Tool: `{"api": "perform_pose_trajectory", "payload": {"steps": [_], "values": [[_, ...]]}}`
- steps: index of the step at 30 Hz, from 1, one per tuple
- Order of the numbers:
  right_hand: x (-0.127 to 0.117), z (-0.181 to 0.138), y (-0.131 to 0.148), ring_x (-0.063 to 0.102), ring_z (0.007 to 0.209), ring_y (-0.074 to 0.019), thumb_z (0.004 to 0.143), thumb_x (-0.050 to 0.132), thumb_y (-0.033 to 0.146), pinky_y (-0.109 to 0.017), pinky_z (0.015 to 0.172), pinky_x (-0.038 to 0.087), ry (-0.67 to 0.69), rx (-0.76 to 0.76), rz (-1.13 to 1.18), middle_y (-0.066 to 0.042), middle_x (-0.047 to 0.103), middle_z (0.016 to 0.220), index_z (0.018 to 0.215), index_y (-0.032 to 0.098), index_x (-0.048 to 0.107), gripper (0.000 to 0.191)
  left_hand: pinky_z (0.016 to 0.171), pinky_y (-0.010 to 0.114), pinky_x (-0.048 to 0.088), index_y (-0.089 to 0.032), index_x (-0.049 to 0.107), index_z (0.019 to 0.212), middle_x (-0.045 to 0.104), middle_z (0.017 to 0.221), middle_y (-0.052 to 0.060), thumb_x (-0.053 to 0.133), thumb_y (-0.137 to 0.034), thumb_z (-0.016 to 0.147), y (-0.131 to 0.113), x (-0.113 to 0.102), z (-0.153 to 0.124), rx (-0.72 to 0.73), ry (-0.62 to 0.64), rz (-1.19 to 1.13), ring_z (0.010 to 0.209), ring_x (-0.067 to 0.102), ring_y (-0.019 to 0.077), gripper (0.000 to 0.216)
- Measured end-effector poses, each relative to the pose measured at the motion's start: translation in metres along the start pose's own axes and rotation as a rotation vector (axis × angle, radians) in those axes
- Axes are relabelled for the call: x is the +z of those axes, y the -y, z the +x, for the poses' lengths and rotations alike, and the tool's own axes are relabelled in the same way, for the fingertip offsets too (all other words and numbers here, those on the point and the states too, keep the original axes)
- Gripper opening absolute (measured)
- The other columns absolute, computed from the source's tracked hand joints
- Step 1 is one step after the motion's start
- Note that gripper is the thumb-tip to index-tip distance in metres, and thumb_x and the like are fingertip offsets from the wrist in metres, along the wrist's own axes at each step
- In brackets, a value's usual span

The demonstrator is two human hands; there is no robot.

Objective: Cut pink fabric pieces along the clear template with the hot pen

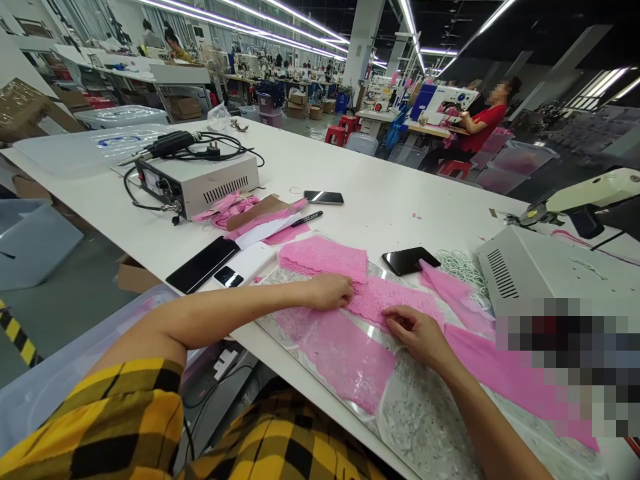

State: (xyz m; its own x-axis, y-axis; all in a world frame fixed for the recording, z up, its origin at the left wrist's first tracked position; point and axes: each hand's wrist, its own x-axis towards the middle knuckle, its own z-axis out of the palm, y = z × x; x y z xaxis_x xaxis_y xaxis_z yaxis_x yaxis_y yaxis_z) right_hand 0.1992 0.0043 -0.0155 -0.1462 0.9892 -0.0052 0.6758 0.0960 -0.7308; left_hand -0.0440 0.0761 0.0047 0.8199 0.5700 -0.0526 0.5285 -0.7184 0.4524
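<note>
My left hand point(331, 291) is closed, its fingertips pinching pink lace fabric point(380, 298) near the middle of the patch. Farther right, my right hand point(417, 335) curls in, thumb and forefinger meeting at the lower edge of the same lace. A folded stack of pink lace point(323, 257) lies just beyond my left hand. Nearer my body a sheer pink piece point(347, 360) is spread over a grey patterned sheet point(425, 407). What lies under my left fingers is hidden.
A grey box point(225, 183) with a handheld tool point(170, 143) and cables stands at the back left. Phones point(410, 260) lie around the cloth. White elastic loops point(465, 273) and another box point(530, 267) are on the right. A person in red point(485, 123) sits beyond the table.
</note>
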Motion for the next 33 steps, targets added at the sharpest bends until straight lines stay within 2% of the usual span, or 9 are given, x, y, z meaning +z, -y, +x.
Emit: {"api": "perform_pose_trajectory", "payload": {"steps": [5, 9, 16, 19, 22, 24, 29, 33], "values": [[-0.001, 0.001, -0.001, 0.063, 0.062, -0.0178, 0.074, 0.057, 0.045, -0.03, 0.057, 0.05, -0.011, -0.02, -0.008, -0.004, 0.071, 0.072, 0.083, 0.022, 0.073, 0.03, 0.075, 0.025, 0.045, -0.015, 0.066, 0.074, 0.065, 0.091, 0.004, 0.055, -0.01, 0.085, -0.001, -0.002, 0.001, -0.005, 0.013, -0.012, 0.081, 0.059, 0.0153, 0.016], [0.002, 0.005, 0.006, 0.065, 0.069, -0.0183, 0.077, 0.055, 0.045, -0.03, 0.06, 0.051, -0.048, -0.075, -0.008, -0.006, 0.073, 0.084, 0.083, 0.023, 0.073, 0.029, 0.076, 0.027, 0.047, -0.013, 0.065, 0.079, 0.065, 0.087, 0.003, 0.058, -0.01, 0.086, 0.002, -0.006, 0.004, -0.003, 0.021, -0.04, 0.078, 0.058, 0.014, 0.011], [0.033, 0.018, 0.036, 0.058, 0.065, -0.0161, 0.076, 0.064, 0.049, -0.03, 0.061, 0.047, -0.078, -0.207, -0.043, -0.005, 0.07, 0.084, 0.095, 0.023, 0.073, 0.033, 0.066, 0.022, 0.043, -0.015, 0.066, 0.069, 0.066, 0.079, 0.002, 0.057, -0.009, 0.081, -0.002, -0.012, 0.003, -0.027, -0.021, -0.094, 0.072, 0.059, 0.0139, 0.016], [0.04, 0.023, 0.042, 0.057, 0.064, -0.0158, 0.079, 0.057, 0.045, -0.03, 0.062, 0.046, -0.139, -0.223, -0.041, -0.005, 0.069, 0.079, 0.084, 0.023, 0.072, 0.027, 0.067, 0.021, 0.044, -0.015, 0.067, 0.077, 0.067, 0.083, 0.002, 0.058, -0.012, 0.084, -0.009, -0.011, 0.001, -0.077, -0.093, -0.115, 0.077, 0.061, 0.0143, 0.012], [0.033, 0.025, 0.043, 0.057, 0.061, -0.0151, 0.081, 0.053, 0.044, -0.029, 0.06, 0.046, -0.202, -0.215, -0.005, -0.004, 0.068, 0.073, 0.079, 0.022, 0.069, 0.027, 0.072, 0.023, 0.045, -0.015, 0.066, 0.093, 0.069, 0.095, 0.004, 0.056, -0.019, 0.09, -0.017, -0.007, -0.003, -0.13, -0.19, -0.129, 0.084, 0.062, 0.0156, 0.011], [0.024, 0.024, 0.044, 0.058, 0.058, -0.0145, 0.08, 0.054, 0.043, -0.027, 0.057, 0.046, -0.244, -0.197, 0.021, -0.002, 0.066, 0.067, 0.076, 0.021, 0.067, 0.026, 0.074, 0.023, 0.046, -0.015, 0.065, 0.097, 0.069, 0.097, 0.004, 0.059, -0.024, 0.09, -0.021, -0.002, -0.005, -0.13, -0.209, -0.138, 0.086, 0.063, 0.0158, 0.013], [-0.001, 0.021, 0.048, 0.059, 0.051, -0.0144, 0.077, 0.055, 0.041, -0.027, 0.054, 0.047, -0.416, -0.142, 0.053, 0.0, 0.063, 0.057, 0.073, 0.02, 0.062, 0.022, 0.078, 0.026, 0.046, -0.016, 0.068, 0.089, 0.068, 0.094, 0.005, 0.064, -0.036, 0.086, -0.037, 0.005, 0.007, -0.149, -0.207, -0.127, 0.088, 0.062, 0.019, 0.021], [-0.02, 0.023, 0.055, 0.063, 0.055, -0.0159, 0.073, 0.055, 0.036, -0.029, 0.058, 0.049, -0.595, -0.13, 0.048, -0.001, 0.066, 0.061, 0.077, 0.02, 0.062, 0.018, 0.069, 0.028, 0.047, -0.015, 0.068, 0.084, 0.068, 0.094, 0.007, 0.057, -0.055, 0.086, -0.069, 0.006, 0.037, -0.254, -0.232, -0.117, 0.083, 0.063, 0.0212, 0.041]]}}
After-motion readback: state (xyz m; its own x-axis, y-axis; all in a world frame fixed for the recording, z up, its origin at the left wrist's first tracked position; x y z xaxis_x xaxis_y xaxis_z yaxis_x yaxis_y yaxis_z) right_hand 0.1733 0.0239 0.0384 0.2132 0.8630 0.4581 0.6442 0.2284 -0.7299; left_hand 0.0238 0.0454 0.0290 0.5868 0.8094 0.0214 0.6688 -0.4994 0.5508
